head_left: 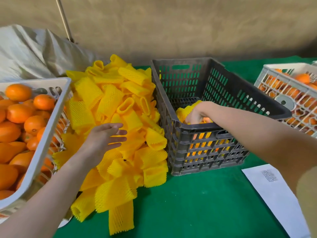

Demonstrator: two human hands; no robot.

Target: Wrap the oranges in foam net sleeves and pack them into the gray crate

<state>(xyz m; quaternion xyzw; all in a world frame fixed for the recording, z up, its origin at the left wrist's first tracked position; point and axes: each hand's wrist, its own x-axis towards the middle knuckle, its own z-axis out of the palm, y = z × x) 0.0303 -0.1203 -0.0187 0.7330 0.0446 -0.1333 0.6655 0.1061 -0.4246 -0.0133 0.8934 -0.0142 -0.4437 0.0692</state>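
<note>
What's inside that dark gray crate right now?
Low inside lie wrapped oranges in yellow foam sleeves, with the right hand reaching among them. The crate near wall and the hand hide most, so no count.

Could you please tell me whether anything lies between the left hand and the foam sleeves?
Nothing visible does. The open left hand hangs directly over the sleeve pile. The basket of oranges stands to its left and the gray crate to its right, both clear of the path.
</note>
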